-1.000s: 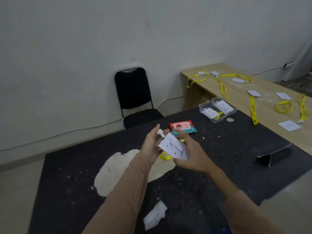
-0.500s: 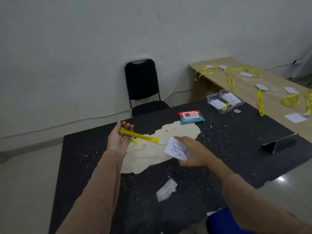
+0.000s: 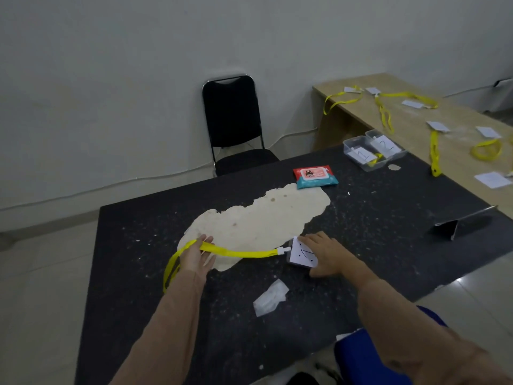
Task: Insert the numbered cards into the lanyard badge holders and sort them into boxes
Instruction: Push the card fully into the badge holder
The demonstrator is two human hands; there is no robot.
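A person's left hand (image 3: 198, 255) lies on a speckled black tabletop (image 3: 388, 232) with its fingers nearly straight, a yellow lanyard (image 3: 241, 253) running across the palm, while the right hand (image 3: 324, 254) presses straight, spread fingers onto the lanyard's badge holder (image 3: 302, 252), whose card reads "1". A crumpled white wrapper (image 3: 270, 301) lies in front of the hands. Beyond them are a red-and-teal wipes pack (image 3: 315, 176), its label unreadable, two clear boxes (image 3: 370, 167) holding badges marked "1" and "2", and a wooden tabletop (image 3: 458, 151) strewn with more lanyards (image 3: 384, 118) and cards (image 3: 492, 179).
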